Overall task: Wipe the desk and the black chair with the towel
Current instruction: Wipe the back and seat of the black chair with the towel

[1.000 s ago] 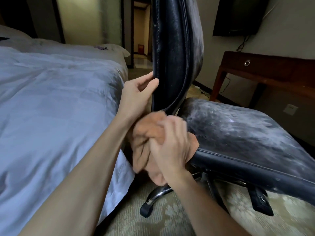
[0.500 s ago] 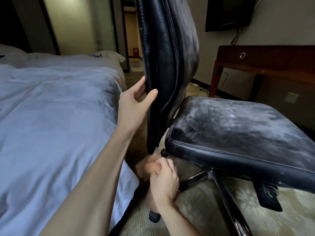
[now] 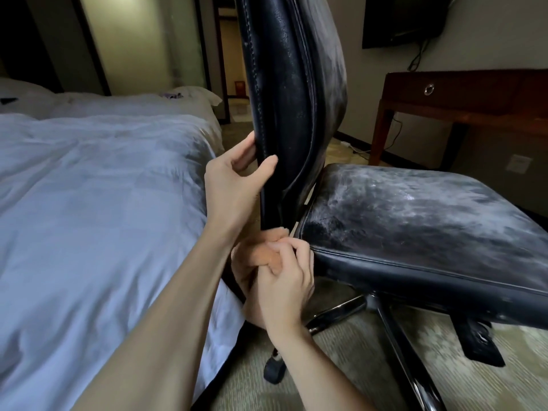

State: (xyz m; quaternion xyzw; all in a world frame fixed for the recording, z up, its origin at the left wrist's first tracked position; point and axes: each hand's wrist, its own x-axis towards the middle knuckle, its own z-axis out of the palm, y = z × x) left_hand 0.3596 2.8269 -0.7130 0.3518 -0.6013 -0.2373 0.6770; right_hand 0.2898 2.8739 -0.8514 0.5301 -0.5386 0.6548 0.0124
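Note:
The black chair [image 3: 415,209] stands right of the bed, its worn seat grey with scuffs and its tall backrest rising in the middle of the head view. My left hand [image 3: 234,179] grips the backrest's near edge, thumb on the front and fingers behind. My right hand [image 3: 281,280] holds the bunched orange-tan towel [image 3: 258,256] just under the backrest's lower end, by the seat's back corner. The dark wooden desk [image 3: 462,96] stands against the far right wall, apart from both hands.
A bed with a white duvet [image 3: 98,203] fills the left side, close to my left arm. The chair's chrome base and castors [image 3: 382,315] spread over the patterned carpet. A wall-mounted TV [image 3: 403,19] hangs above the desk. A doorway opens behind the backrest.
My right hand with the towel dropped from the seat's back corner to under the seat, then rose back to the backrest's lower end. My left hand kept its grip on the backrest.

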